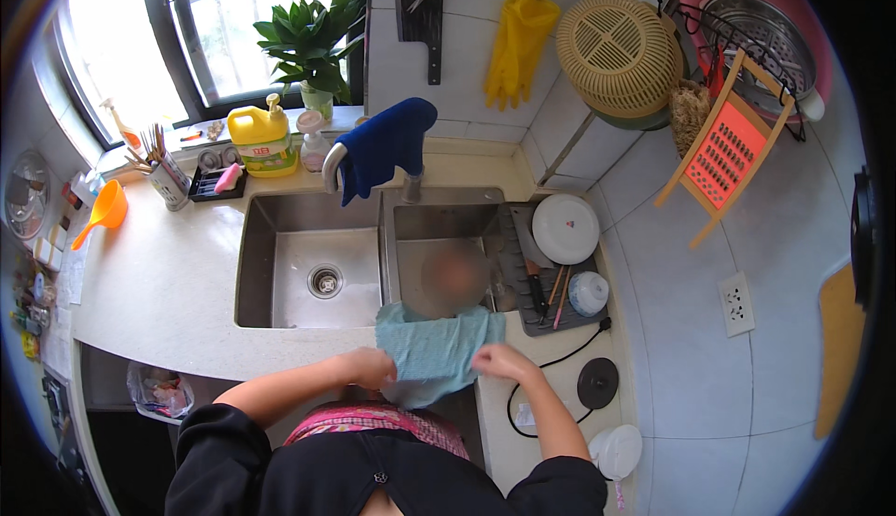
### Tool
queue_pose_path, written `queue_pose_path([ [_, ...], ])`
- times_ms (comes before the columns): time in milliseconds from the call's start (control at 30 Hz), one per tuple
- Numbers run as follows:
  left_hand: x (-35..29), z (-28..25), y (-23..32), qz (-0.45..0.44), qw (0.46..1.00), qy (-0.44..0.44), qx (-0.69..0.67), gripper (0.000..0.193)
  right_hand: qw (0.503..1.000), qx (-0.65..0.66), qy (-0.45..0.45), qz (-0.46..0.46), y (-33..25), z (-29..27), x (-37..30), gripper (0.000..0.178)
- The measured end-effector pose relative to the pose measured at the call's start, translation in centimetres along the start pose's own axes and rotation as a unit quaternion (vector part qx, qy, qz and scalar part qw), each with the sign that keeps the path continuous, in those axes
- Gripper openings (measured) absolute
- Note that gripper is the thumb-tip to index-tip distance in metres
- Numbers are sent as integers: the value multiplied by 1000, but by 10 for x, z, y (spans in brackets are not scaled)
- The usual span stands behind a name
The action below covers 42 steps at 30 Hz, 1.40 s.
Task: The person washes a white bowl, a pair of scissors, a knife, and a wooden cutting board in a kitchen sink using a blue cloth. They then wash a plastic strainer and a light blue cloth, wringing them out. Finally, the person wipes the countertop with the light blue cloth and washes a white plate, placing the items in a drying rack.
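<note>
A light teal cloth (pixel 439 353) is spread over the front edge of the right sink basin (pixel 411 250), its lower part hanging down before me. My left hand (pixel 369 367) is closed on the cloth's left side. My right hand (pixel 504 363) pinches its right side, fingers bent. A blurred round patch hides part of the right basin just beyond the cloth. The left basin (pixel 308 236) shows its bare bottom and drain. Over the faucet (pixel 412 188) hangs a dark blue cloth (pixel 383 147).
Right of the sink, a grey drying mat (pixel 523 227) holds a white plate (pixel 565 229), a bowl (pixel 588 293), a knife (pixel 536 287) and chopsticks. A black cord (pixel 560 359) and round black lid (pixel 597 383) lie nearer me. A yellow jug (pixel 264 143) stands behind the left basin.
</note>
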State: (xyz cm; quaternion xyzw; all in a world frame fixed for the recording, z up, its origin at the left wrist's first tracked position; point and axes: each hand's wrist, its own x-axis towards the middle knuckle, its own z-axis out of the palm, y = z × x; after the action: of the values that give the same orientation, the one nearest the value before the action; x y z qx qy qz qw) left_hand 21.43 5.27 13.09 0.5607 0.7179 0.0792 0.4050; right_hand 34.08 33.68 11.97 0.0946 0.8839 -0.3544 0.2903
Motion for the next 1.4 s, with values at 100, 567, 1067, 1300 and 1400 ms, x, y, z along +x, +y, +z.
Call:
queue_pose_path([
  [100,19,16,-9,-43,974,212,-73,25,872,-99,476,48,20,14,32,20],
  [567,71,45,-1,-16,957,271,105,58,871,87,396,278,92,28,-7,26],
  [1067,-39,22,3,-71,785,85,-609,39,949,246,-79,-179,-118,19,16,32],
  [1300,-189,225,-17,-442,711,368,-405,35,862,216,-431,-156,-176,125,33,25],
  [1400,-226,336,21,-541,634,339,-436,39,869,-109,-421,-237,-219,175,22,30],
])
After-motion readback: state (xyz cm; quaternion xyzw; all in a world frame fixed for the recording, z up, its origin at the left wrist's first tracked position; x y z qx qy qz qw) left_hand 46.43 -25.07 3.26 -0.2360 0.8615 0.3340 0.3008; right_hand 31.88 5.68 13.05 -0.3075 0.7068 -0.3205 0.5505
